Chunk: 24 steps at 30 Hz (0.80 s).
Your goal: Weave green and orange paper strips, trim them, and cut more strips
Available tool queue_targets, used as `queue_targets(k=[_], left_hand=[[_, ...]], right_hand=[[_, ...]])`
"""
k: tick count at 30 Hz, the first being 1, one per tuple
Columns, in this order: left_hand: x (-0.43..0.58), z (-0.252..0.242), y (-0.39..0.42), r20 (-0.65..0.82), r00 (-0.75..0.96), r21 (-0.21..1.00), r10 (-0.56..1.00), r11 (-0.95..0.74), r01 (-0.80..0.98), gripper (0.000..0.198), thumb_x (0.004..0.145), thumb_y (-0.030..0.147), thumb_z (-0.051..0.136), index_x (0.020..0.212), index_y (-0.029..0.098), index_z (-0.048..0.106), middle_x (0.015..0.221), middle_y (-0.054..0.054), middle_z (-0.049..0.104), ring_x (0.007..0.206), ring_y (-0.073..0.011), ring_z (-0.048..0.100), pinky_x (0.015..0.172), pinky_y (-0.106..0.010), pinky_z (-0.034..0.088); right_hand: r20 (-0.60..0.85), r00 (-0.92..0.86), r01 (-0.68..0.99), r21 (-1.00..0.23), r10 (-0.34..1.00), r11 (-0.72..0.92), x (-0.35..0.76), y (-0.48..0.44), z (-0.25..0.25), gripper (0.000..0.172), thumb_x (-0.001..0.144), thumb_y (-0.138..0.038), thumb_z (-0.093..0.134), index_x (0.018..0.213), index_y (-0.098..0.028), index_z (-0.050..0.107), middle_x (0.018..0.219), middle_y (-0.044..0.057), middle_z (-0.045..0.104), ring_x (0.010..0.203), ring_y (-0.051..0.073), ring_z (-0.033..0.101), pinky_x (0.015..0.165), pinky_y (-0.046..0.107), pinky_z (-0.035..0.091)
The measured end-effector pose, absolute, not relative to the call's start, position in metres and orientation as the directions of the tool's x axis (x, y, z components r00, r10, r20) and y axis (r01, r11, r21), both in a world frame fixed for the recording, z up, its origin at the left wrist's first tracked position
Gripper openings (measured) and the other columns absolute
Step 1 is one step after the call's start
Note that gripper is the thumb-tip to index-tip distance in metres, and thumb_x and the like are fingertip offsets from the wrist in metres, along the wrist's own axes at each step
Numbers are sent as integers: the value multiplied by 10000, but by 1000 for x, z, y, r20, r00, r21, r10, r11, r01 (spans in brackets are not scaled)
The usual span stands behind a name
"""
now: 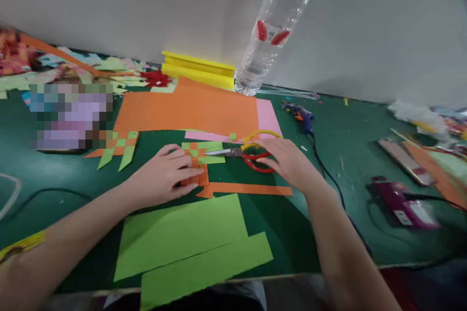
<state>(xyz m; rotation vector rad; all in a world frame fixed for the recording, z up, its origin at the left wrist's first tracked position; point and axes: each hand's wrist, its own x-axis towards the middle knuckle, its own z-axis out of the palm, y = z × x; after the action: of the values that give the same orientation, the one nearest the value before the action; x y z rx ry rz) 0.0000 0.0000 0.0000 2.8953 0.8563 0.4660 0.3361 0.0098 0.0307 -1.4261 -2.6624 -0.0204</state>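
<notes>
My left hand lies with its fingers spread on a small woven piece of orange and green paper strips, covering part of it. In my right hand is a pair of scissors with red and yellow handles. The blades point left, their tips over the green strips of the woven piece. Just below lies a long orange paper strip. Another woven orange and green piece rests to the left of my left hand. Closer to me are green paper sheets, one overhanging the table's front edge.
Behind my hands lies a large orange sheet over pink paper. A yellow bar and a clear bottle stand near the wall. A corded glue gun sits to the right. Paper scraps pile up back left.
</notes>
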Motion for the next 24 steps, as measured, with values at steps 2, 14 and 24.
queue_targets(k=[2, 14, 24], left_hand=[[-1, -1, -1, 255, 797, 172, 547, -837, 520, 307, 981, 311, 447, 1145, 238, 695, 855, -44, 669, 854, -223, 606, 998, -431, 328], [1, -1, -4, 240, 805, 199, 542, -839, 506, 349, 910, 405, 579, 1181, 190, 626, 1063, -58, 721, 981, -237, 619, 1054, -413, 270], [2, 2, -4, 254, 802, 210, 541, -840, 500, 283, 941, 377, 521, 1138, 217, 647, 1008, -46, 728, 944, -225, 625, 1028, -409, 303]], right_hand=[[143, -554, 823, -54, 820, 566, 334, 8, 32, 371, 974, -333, 471, 1309, -177, 505, 1296, 124, 633, 1236, 286, 564, 982, 469, 475], [232, -552, 830, 52, 801, 556, 327, 7, 25, 351, 976, -325, 461, 1269, -145, 533, 1225, 142, 665, 1148, 294, 610, 948, 478, 489], [238, -504, 852, -22, 830, 523, 329, 8, 29, 383, 968, -331, 479, 1323, -187, 494, 1300, 128, 633, 1209, 302, 577, 945, 487, 479]])
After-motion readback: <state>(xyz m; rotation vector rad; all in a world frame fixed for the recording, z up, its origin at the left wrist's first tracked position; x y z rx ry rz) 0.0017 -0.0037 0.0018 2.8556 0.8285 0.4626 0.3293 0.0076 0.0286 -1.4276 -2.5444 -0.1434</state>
